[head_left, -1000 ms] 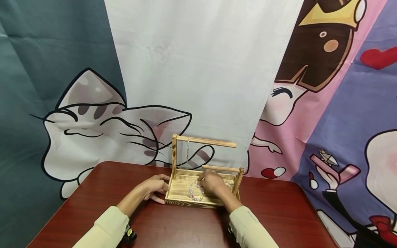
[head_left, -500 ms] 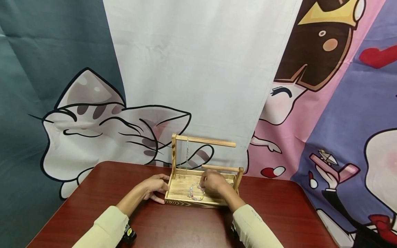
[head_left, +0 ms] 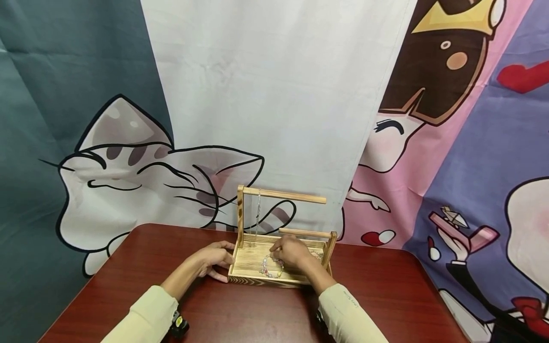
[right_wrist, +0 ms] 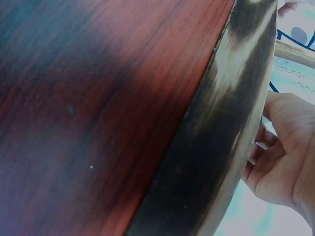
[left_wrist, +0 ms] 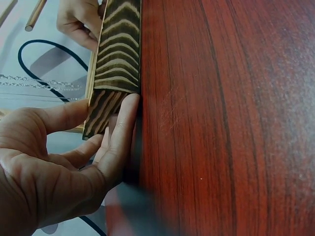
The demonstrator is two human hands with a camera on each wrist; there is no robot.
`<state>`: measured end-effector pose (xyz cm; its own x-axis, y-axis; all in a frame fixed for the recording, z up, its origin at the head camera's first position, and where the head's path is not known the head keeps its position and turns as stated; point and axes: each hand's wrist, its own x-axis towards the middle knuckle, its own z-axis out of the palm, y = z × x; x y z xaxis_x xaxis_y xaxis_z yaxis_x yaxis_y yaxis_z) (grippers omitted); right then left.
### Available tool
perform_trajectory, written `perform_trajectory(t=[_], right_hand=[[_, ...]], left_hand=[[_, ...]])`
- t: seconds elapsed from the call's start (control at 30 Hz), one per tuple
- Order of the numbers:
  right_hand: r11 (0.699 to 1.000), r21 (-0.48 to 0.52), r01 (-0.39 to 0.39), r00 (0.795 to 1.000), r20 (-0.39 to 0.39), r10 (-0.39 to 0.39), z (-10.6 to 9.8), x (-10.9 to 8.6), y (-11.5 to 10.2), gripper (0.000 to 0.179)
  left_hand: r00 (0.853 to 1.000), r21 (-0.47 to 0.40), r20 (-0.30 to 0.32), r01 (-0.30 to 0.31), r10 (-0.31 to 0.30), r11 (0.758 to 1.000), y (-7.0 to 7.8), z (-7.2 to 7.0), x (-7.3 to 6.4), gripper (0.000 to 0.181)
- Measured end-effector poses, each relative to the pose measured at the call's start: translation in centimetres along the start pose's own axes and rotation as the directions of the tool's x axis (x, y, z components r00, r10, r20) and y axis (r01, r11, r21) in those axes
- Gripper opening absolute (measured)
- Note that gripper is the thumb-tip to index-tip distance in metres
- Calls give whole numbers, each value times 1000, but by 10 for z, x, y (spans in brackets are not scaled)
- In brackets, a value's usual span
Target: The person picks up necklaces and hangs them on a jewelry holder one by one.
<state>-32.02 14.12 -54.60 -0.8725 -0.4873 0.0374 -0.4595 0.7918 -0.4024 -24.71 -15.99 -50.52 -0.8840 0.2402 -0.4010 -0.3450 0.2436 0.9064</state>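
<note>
A wooden jewelry stand (head_left: 274, 283), a shallow tray with two raised bars, sits on the table. My left hand (head_left: 214, 259) grips its left end; in the left wrist view the thumb (left_wrist: 66, 116) presses the rim and the fingers lie along the side and base. Inside the tray lies a beaded bracelet (head_left: 264, 271) with coloured beads. My right hand (head_left: 293, 251) reaches over the tray with curled fingers, pinching at the bracelet's upper edge; the exact contact is hidden. In the right wrist view, the tray wall partly hides those fingers (right_wrist: 263, 142).
A thin silver chain (head_left: 258, 214) hangs from the tall upper bar (head_left: 287, 196). The lower bar (head_left: 305, 233) runs above the tray's back right. More jewelry (head_left: 318, 255) lies at the right end. A reddish-brown table (head_left: 377, 290) extends around the stand; a printed curtain (head_left: 274, 95) hangs behind.
My right hand shifted slightly right, then back left, at the bracelet, whose upper part now lies lower. The hanging chain swings slightly left. My left hand keeps its place.
</note>
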Motion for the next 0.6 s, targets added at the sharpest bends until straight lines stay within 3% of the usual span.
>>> perform_trajectory(t=[0.13,0.4,0.53,0.6], right_hand=[[999,-40,26,1000,-10,-27,12,10,16,9],[999,-39,21,1000,-10,-22,18,10,16,15],[999,54,4,1000,1,-4,13,5,11,24],[988,153,-6,999,34,1,1,-2,-1,28]], left_hand=[[1000,-3,-1,2,-2,1000,1,0,0,63],[1000,2,-3,7,-7,1000,1,1,-1,60],[1000,4,0,5,-5,1000,2,1,-1,61],[1000,4,0,5,-5,1000,3,0,-2,62]])
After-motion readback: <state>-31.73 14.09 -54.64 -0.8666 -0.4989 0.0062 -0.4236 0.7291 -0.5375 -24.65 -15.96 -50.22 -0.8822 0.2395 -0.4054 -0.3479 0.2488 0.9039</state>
